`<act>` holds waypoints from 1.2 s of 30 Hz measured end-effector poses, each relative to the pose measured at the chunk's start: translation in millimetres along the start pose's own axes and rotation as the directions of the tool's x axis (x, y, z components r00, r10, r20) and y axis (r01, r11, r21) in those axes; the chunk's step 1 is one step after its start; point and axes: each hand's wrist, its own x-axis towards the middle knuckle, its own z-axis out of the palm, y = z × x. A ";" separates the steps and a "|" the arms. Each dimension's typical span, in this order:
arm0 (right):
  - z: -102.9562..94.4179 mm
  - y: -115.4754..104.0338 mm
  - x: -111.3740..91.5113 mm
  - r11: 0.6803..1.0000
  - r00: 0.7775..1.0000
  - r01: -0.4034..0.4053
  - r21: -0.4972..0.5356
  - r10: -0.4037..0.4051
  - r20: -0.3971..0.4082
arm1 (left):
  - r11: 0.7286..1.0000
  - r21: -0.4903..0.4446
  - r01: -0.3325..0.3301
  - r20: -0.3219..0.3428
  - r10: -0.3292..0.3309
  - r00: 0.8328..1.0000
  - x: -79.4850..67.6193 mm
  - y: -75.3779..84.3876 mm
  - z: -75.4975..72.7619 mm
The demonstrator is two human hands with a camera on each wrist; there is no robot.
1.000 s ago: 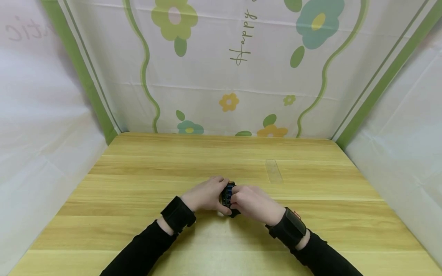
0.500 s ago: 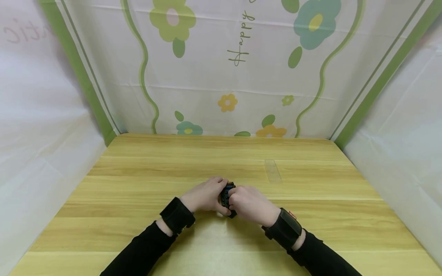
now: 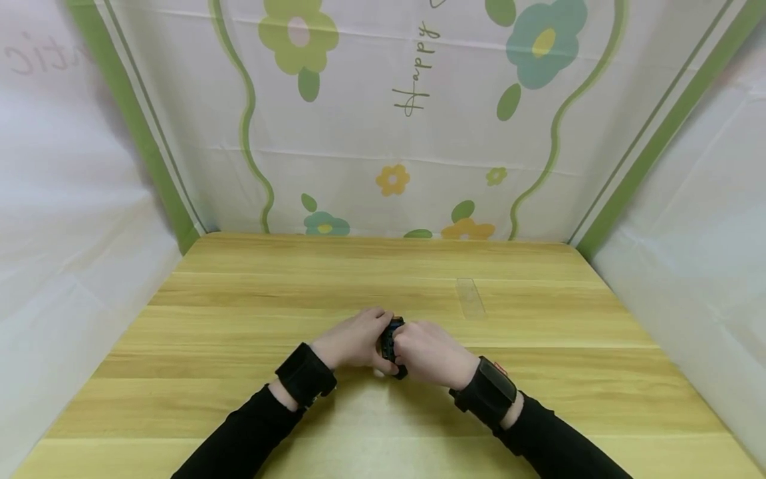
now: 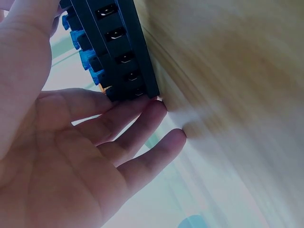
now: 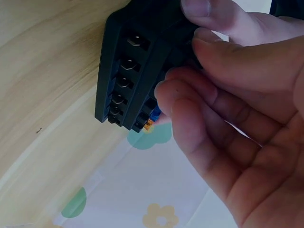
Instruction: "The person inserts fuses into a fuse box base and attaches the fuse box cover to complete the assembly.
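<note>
A black terminal block (image 3: 387, 340) with a row of metal contacts in slots sits on the table between both hands. Blue tabs (image 4: 86, 59) run along its top, and an orange tab (image 5: 149, 124) shows at its far end. My left hand (image 3: 353, 338) grips the block lengthwise, thumb at the near end and fingers at the far end, with the last two fingertips by the tabletop. My right hand (image 3: 431, 352) has curled fingers over the block's right side. Its thumb (image 5: 228, 61) presses in at the top edge; what its fingertips pinch there I cannot tell.
A clear plastic strip (image 3: 470, 298) lies flat on the wooden table (image 3: 269, 286), beyond the right hand. Something small and whitish (image 3: 379, 374) is beside the left thumb. A floral cloth (image 3: 335, 133) hangs behind the table, with white cloth walls at both sides.
My right hand has shifted slightly left and closer over the block, covering more of its blue tabs. The left hand keeps its grip. The whole head view has drifted a little.
</note>
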 end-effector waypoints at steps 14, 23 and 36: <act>0.2 -2.0 3.9 0.998 0.999 0.046 -0.033 -0.046 0.002 | 1.000 -0.008 -0.012 -0.016 0.012 1.000 -0.4 -1.8 3.5; -3.0 5.1 0.8 0.999 0.994 0.029 0.046 -0.034 0.103 | 1.000 0.007 0.021 0.030 -0.021 0.999 -0.6 0.4 4.5; -11.1 3.8 9.7 0.995 0.989 0.092 -0.026 -0.088 0.122 | 0.999 -0.043 -0.020 -0.012 0.019 1.000 0.1 -0.8 3.4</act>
